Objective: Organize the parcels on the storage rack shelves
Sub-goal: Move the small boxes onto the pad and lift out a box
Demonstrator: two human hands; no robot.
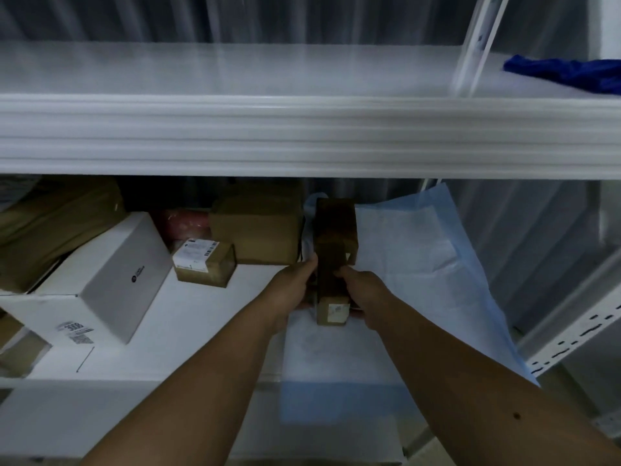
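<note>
Brown cardboard, long and narrow: that's the parcel I've got clamped between both hands on the lower shelf. My left hand presses its left face, my right hand wraps the right face, fingers closed on the box. It sits over the pale blue padded sheet, its far end just beside a squat brown carton. To do this well I'd keep the squeeze even and slide it straight back, since that soft sheet could bunch underneath. Left of us, a glossy white box and a small labelled carton lie tilted. Up top, the smooth white shelf carries only a crumpled blue cloth.
</note>
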